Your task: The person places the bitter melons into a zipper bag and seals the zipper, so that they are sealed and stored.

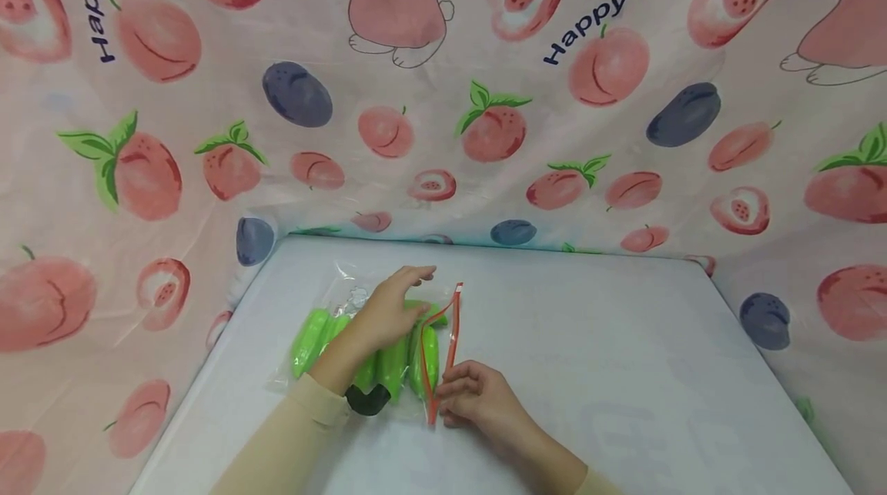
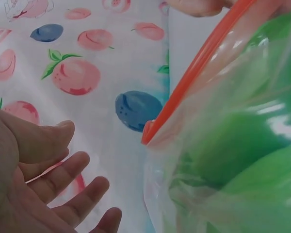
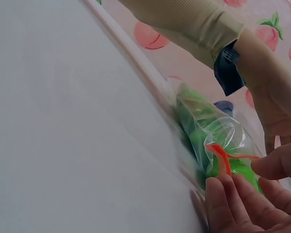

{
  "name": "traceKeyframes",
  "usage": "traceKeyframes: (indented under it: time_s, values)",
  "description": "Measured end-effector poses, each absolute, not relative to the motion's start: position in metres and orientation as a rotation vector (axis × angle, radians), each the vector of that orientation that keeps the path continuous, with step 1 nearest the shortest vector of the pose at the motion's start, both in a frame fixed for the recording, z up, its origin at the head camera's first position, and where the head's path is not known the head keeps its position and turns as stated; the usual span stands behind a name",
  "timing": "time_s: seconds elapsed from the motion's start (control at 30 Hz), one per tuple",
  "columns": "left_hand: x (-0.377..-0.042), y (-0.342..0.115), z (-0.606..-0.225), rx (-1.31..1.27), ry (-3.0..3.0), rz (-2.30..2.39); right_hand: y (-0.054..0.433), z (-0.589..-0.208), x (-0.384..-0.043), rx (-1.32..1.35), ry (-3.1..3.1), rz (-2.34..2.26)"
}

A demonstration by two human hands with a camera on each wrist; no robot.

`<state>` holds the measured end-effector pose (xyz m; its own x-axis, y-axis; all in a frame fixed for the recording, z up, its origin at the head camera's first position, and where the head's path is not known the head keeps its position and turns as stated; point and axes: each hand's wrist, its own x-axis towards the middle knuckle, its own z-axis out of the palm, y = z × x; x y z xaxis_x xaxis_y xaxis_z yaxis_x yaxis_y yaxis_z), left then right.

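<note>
A clear zip bag [image 1: 339, 279] with an orange-red zip strip [image 1: 454, 326] lies on the table, its mouth parted on the right side. Inside are several long, bright green objects [image 1: 312, 341], seen through shiny plastic; their exact kind is unclear. Over the bag's far part is my left hand [image 1: 398, 306]; in the left wrist view its fingers [image 2: 63, 179] are spread and hold nothing. My right hand [image 1: 481, 399] is at the near end of the zip strip. The right wrist view shows its thumb [image 3: 279, 162] apart from the fingers, whose tips are by the strip.
The white table [image 1: 624, 372] extends to the right of the bag. Behind and on both sides hangs a pink cloth [image 1: 443, 87] printed with fruit. A dark device [image 3: 228, 70] is strapped to my left wrist.
</note>
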<state>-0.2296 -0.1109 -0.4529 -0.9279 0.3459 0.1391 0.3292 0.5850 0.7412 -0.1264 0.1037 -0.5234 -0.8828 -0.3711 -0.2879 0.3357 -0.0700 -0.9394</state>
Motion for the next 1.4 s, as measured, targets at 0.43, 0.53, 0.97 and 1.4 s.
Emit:
traceKeyframes:
  time_s: [0.43,0.53,0.97,1.4]
  values:
    - [-0.262,-0.11,-0.46,0.626,2.672,1.299,0.097,-0.525,-0.126,-0.076,1.778,-1.979]
    - [-0.27,-0.109,-0.461,0.617,2.669,1.277,0.097,-0.526,-0.126,-0.079,1.786,-1.982]
    - [-0.291,-0.098,-0.459,0.635,2.638,1.232,0.098,-0.527,-0.124,-0.048,1.916,-1.968]
    - [-0.303,-0.09,-0.462,0.608,2.592,1.248,0.108,-0.526,-0.125,0.007,2.052,-1.935]
